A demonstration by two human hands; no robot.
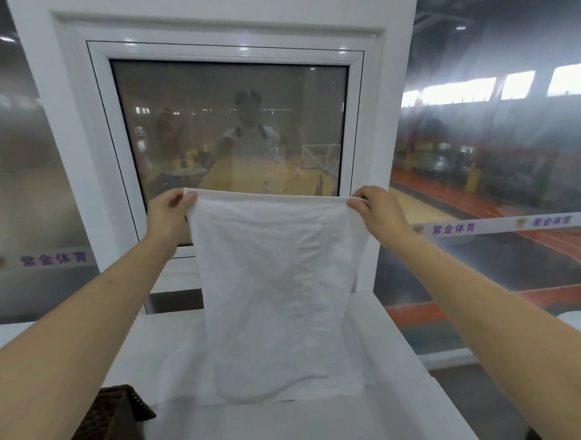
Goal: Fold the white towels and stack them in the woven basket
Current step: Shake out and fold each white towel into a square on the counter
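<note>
Towel status: one crumpled white terry towel hangs upright in front of the person, stretched flat between both hands at its top edge. Left hand pinches the top-left corner, thumb in front, fingers curled behind the cloth. Right hand pinches the top-right corner the same way. Both grips closed tight on fabric, nothing else held. Arms extended forward, bare forearms.

The towel's lower end reaches down to the white desk and bunches slightly there. Under it lies a second flat white cloth, spread on the desk; it is probably another towel, but white on white makes the edges hard to read.

Dark brown woven basket sits at the near-left of the desk, partly hidden by the left forearm, only a corner and rim visible. Contents not visible. It is apart from the held towel, just beside the spread cloth's left edge.

Behind the desk: white-framed window with dark glass, showing a dim reflection of the person. Either side, large glass panes look out over an indoor sports court with orange flooring. A white banner strip with purple characters runs across the right pane.
</note>
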